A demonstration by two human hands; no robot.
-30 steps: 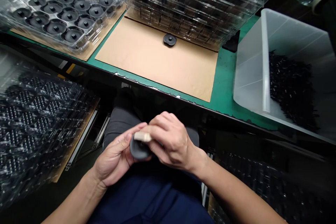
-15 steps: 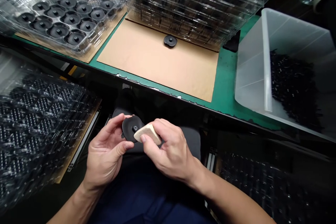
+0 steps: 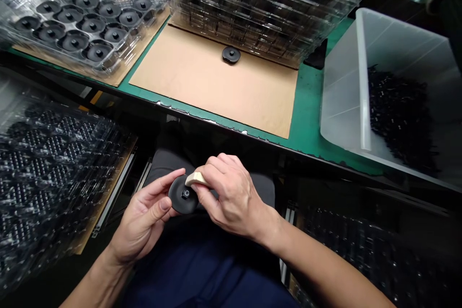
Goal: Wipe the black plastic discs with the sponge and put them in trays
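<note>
Black disc btwn both hands – pad on rim

A factory assembly station: a green tabletop carries stacked clear blister trays, one tray of identical black discs at its far left corner, a cardboard sheet, and a translucent bin of small black parts at the right edge.

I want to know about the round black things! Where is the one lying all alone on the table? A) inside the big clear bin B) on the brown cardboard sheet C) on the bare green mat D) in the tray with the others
B: the lone black disc lies on the brown cardboard sheet, just in front of the stacked clear trays.
</note>
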